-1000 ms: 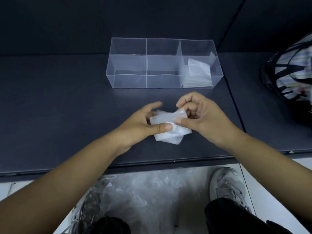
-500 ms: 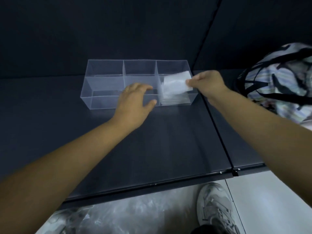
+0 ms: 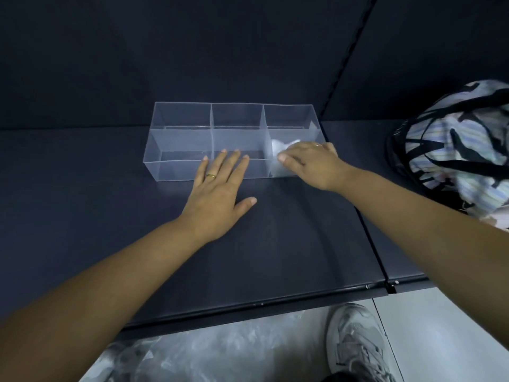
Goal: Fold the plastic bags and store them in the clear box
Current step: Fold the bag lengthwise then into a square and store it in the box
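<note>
Notes from the remote desk, head view only. The box (image 3: pixel 181 128) stood on the dark table (image 3: pixel 275 244), long side toward the person, split into three compartments in a row. A folded bag (image 3: pixel 278 147) – white, a bit puffed – sat in the right compartment, partly covered by the right hand (image 3: pixel 311 164).

That hand lay palm down over the compartment's front edge, with the thumb pointing left along the bag. Its fingertips dipped out of sight behind the knuckles, so I could not tell whether they pinched the bag or only pressed on it.

The left hand (image 3: pixel 217 194) was flat on the table just in front of the box, with straight, spread fingers holding nothing. The fingertips reached the front wall of the middle compartment – touching it, as far as I could judge. I noted a ring (image 3: pixel 211 176) on one finger.

A striped bag (image 3: pixel 454 150) sat at the far right of the table, well apart from the box. Below the table edge I saw a shoe (image 3: pixel 355 343) and crumpled plastic (image 3: pixel 220 351) on the floor.
</note>
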